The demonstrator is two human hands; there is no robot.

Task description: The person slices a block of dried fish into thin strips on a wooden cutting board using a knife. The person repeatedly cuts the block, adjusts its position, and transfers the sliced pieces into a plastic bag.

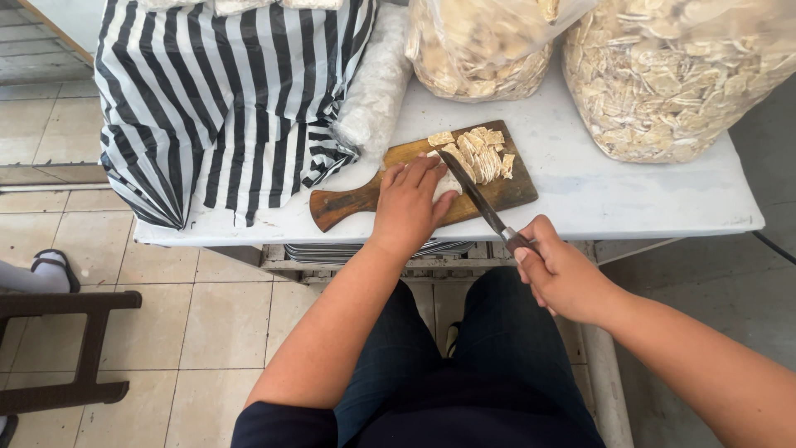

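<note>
Wooden board (348, 202) among bulging bags (663, 75); left hand (408, 203) pinning block (446, 184), right grip (557, 270) clenched on knife (481, 199).

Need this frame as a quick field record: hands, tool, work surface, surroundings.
left hand: pressed on a pale block, mostly hidden under the fingers
right hand: grips the knife by its handle, blade angled against the block
cutting board: wooden, with handle, on the white table
slices: thin pale pieces piled on the board's far end
clear bags: two, full of pale chips, at the table's back
striped bag: black and white, on the table's left
</note>
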